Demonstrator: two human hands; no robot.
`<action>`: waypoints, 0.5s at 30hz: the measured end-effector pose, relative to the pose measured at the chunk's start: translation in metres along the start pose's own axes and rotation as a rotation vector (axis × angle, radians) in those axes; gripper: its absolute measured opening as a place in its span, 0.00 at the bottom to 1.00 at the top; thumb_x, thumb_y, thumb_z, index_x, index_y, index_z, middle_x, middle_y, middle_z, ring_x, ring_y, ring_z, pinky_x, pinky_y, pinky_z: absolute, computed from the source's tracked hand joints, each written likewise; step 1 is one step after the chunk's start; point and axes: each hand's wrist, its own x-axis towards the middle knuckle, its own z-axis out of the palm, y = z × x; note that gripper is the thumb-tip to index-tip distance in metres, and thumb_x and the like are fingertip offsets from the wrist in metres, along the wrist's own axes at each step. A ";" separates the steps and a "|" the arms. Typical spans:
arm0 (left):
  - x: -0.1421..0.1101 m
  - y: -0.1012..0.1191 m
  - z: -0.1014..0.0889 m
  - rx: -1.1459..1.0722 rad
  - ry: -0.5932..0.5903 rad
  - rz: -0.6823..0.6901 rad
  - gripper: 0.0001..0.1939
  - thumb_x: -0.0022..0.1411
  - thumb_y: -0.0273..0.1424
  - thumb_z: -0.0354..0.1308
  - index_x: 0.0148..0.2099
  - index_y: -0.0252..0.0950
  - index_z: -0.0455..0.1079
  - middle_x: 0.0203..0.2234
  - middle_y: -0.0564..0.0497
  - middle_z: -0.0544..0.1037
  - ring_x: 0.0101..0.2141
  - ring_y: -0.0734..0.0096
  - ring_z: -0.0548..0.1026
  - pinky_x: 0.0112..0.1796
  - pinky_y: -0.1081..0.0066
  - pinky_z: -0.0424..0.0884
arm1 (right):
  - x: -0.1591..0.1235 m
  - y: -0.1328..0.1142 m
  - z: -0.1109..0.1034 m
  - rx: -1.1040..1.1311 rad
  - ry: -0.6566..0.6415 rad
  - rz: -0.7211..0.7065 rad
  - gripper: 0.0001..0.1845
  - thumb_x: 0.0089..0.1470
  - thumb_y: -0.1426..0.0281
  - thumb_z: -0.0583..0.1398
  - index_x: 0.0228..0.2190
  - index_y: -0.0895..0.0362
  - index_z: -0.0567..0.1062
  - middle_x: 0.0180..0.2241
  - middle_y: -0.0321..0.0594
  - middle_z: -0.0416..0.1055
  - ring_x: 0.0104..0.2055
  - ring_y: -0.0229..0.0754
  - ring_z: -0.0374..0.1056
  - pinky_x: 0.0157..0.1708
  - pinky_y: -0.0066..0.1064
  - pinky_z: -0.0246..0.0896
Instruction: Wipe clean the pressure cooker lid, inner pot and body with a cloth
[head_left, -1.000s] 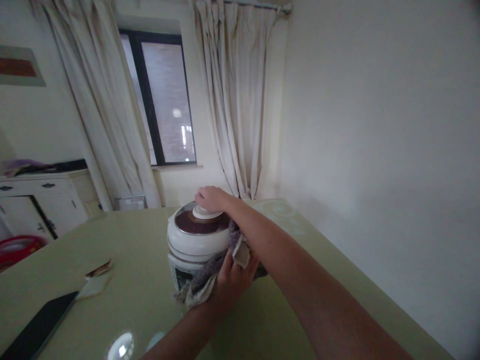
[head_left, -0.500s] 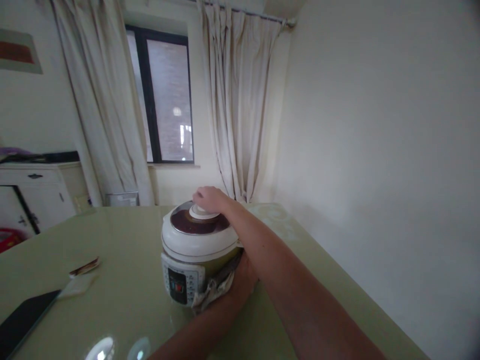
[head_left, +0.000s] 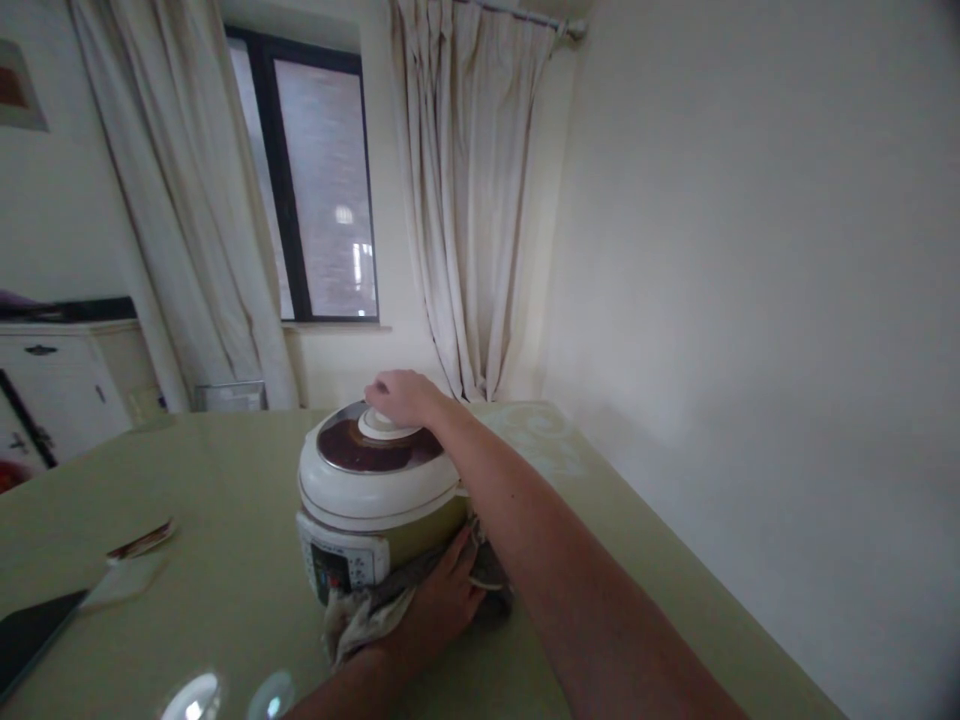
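Note:
A white electric pressure cooker (head_left: 379, 492) with a dark red lid top and a button panel stands on the pale green table (head_left: 225, 480). From above, my right hand (head_left: 405, 398) grips the round knob of its lid, fingers curled over it. Lower down, my left hand (head_left: 442, 597) presses a grey, crumpled cloth (head_left: 367, 612) against the cooker's lower right side. Part of the cloth hangs in front of the panel's lower corner. My right forearm hides the cooker's right edge.
On the left of the table lie a dark flat object (head_left: 34, 635) and a small thin brown-and-white item (head_left: 141, 540). A white wall (head_left: 735, 300) runs along the right table edge. Behind are curtains (head_left: 472, 200), a window (head_left: 322, 180) and a white cabinet (head_left: 64, 375).
My left hand and the cloth have moved from the cooker's far right side toward its front, and more of the hand shows. My right hand stays on the knob. The view has shifted slightly right.

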 end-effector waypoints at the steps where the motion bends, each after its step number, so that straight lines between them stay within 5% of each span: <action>1: -0.012 -0.005 -0.009 0.070 0.020 0.058 0.17 0.66 0.27 0.60 0.51 0.49 0.85 0.47 0.53 0.88 0.54 0.64 0.83 0.65 0.62 0.72 | 0.001 0.000 0.001 0.010 0.003 -0.002 0.23 0.71 0.54 0.52 0.46 0.52 0.81 0.54 0.45 0.82 0.52 0.50 0.77 0.43 0.33 0.64; 5: -0.062 -0.033 -0.046 0.107 0.111 0.083 0.18 0.63 0.28 0.61 0.47 0.57 0.84 0.36 0.60 0.88 0.50 0.62 0.83 0.72 0.57 0.62 | 0.002 0.001 0.003 0.026 0.011 -0.009 0.23 0.70 0.54 0.52 0.46 0.52 0.82 0.54 0.47 0.82 0.52 0.52 0.77 0.43 0.35 0.64; 9: -0.086 -0.080 -0.073 0.032 0.319 -0.176 0.10 0.58 0.29 0.63 0.32 0.53 0.80 0.27 0.55 0.83 0.43 0.55 0.84 0.67 0.42 0.68 | 0.004 0.001 0.004 0.032 0.013 -0.010 0.24 0.70 0.54 0.52 0.45 0.53 0.82 0.53 0.49 0.82 0.52 0.52 0.77 0.43 0.35 0.65; 11: -0.076 -0.112 -0.091 -0.009 0.324 -0.409 0.06 0.56 0.39 0.62 0.32 0.48 0.80 0.29 0.47 0.84 0.44 0.44 0.84 0.59 0.38 0.74 | 0.007 0.002 0.005 0.042 0.006 -0.019 0.23 0.69 0.55 0.52 0.44 0.54 0.82 0.52 0.48 0.82 0.51 0.52 0.77 0.42 0.35 0.65; 12: -0.066 -0.129 -0.102 -0.059 0.290 -0.554 0.13 0.55 0.45 0.61 0.36 0.45 0.81 0.32 0.44 0.84 0.45 0.40 0.83 0.57 0.38 0.75 | 0.008 0.004 0.005 0.049 -0.004 -0.029 0.22 0.69 0.55 0.53 0.43 0.54 0.82 0.52 0.48 0.83 0.50 0.51 0.78 0.42 0.34 0.66; 15: -0.025 -0.175 -0.136 -0.286 0.213 -0.857 0.21 0.63 0.50 0.55 0.43 0.40 0.79 0.35 0.45 0.83 0.41 0.47 0.83 0.48 0.51 0.80 | 0.016 0.009 0.008 0.094 -0.048 -0.077 0.18 0.69 0.61 0.55 0.43 0.56 0.82 0.50 0.47 0.83 0.49 0.48 0.77 0.42 0.32 0.66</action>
